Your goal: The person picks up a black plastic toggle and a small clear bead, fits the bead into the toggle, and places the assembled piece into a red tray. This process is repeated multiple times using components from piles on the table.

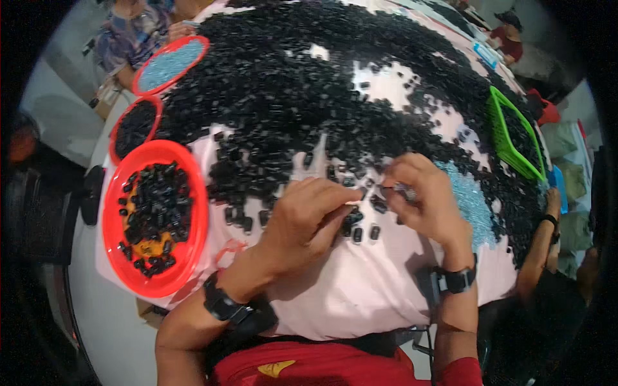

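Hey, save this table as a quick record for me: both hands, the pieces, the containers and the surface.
Left hand: beside small black pieces; held item unclear
Right hand: opposite the left; held item unclear
Black pile: spread widely beyond both hands
Blue pieces: heaped to the right of the right hand
Red tray: at left, holding black pieces
Green basket: at right, holding black pieces
Surface: pale pink cloth

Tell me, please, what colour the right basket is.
Green basket, best seen in the head view.

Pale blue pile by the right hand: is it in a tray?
No, the pale blue pile lies loose on the pink-covered table, beside the right hand.
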`<state>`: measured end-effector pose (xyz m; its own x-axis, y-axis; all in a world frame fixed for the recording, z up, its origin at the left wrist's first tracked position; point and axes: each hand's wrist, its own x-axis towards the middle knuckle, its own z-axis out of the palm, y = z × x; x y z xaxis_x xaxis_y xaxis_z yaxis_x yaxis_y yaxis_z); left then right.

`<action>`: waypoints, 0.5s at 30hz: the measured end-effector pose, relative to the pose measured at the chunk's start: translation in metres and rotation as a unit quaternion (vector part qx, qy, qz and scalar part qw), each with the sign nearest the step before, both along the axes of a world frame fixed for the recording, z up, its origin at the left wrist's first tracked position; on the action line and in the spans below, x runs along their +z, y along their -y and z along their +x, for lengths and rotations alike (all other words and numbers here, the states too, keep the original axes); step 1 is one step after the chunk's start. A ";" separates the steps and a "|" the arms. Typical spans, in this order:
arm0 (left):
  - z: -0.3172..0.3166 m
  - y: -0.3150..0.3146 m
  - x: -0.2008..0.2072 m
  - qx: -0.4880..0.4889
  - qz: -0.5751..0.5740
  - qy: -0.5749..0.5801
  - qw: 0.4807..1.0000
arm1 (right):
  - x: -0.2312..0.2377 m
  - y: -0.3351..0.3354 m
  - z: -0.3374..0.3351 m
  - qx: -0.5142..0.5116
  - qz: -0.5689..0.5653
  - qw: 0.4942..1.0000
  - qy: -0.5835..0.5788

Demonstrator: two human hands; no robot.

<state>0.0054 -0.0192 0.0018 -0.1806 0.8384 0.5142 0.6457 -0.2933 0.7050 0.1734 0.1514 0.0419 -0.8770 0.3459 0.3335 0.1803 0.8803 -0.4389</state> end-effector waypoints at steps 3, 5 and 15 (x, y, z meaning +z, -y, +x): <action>0.011 -0.003 0.006 0.021 -0.019 0.059 0.998 | 0.014 0.007 0.007 0.024 -0.132 0.991 0.017; 0.014 -0.005 -0.001 0.023 0.016 0.038 0.999 | 0.013 0.017 0.002 0.047 -0.165 0.985 -0.023; 0.009 0.017 0.018 0.054 -0.037 0.058 0.996 | 0.008 0.036 -0.005 0.015 -0.295 0.955 -0.025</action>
